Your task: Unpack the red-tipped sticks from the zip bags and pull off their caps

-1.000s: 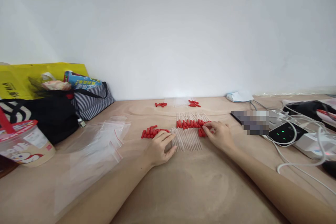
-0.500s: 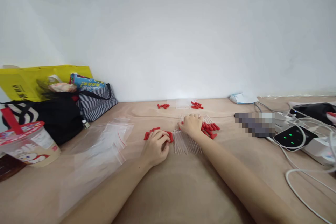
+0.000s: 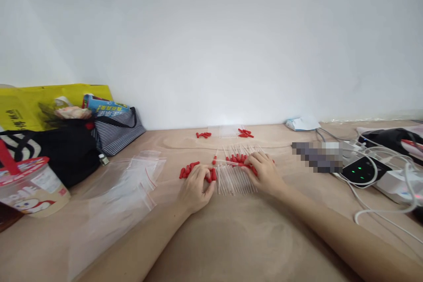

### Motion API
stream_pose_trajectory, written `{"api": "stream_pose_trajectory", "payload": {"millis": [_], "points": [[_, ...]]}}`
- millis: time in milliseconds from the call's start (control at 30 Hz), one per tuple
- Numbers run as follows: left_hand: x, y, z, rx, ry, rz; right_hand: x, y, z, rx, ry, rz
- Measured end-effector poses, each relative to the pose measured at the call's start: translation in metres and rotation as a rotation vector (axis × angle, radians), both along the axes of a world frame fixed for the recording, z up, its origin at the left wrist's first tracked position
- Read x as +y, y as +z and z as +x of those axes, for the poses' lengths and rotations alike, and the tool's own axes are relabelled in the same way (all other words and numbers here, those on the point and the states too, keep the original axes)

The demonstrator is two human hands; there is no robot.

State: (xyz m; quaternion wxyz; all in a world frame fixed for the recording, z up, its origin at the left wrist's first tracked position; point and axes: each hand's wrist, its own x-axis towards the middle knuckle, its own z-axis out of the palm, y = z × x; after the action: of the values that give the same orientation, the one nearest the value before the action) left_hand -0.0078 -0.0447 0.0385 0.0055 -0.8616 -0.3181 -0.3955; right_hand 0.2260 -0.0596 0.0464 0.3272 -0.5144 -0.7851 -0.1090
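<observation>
Thin clear dropper tubes (image 3: 236,183) lie side by side in a row between my hands, with more tubes behind them. My right hand (image 3: 264,174) is closed on a dropper (image 3: 228,162), its red end at the fingertips and its clear tube pointing left. Red rubber bulbs (image 3: 237,157) lie around those fingers, partly hidden by them. To the left, my left hand (image 3: 197,187) has its fingers curled in a pinch on a red rubber bulb (image 3: 213,175). Other loose red bulbs (image 3: 187,170) lie just beyond its knuckles.
Clear zip bags (image 3: 122,198) are spread left of my left arm. Further left stand a drink cup (image 3: 42,189), a striped bag (image 3: 117,130) and a black bag (image 3: 72,150). More tubes (image 3: 228,131) lie near the wall. Cables (image 3: 366,211) and a power strip (image 3: 393,185) occupy the right.
My right hand has come back and to the right from the far tubes, uncovering red bulbs and a dropper lying crosswise. My left hand stays by its bulbs, fingers slightly shifted.
</observation>
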Motion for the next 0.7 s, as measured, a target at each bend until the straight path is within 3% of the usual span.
{"api": "stream_pose_trajectory", "payload": {"millis": [100,200,367,500,700], "points": [[-0.004,0.0,0.002,-0.038,0.01,0.064,-0.018,-0.016,0.01,0.006,0.111,0.099],[-0.007,0.001,0.004,0.06,-0.022,0.11,-0.025,-0.023,0.006,0.007,0.152,0.115],[-0.01,0.002,0.011,0.196,-0.113,0.237,-0.027,-0.02,-0.01,0.037,0.219,0.124],[-0.012,0.0,0.017,0.202,-0.083,0.338,-0.027,-0.02,-0.016,0.034,0.266,0.11],[-0.016,0.001,0.017,0.175,-0.037,0.362,-0.027,-0.022,-0.016,-0.001,0.278,0.181]]}}
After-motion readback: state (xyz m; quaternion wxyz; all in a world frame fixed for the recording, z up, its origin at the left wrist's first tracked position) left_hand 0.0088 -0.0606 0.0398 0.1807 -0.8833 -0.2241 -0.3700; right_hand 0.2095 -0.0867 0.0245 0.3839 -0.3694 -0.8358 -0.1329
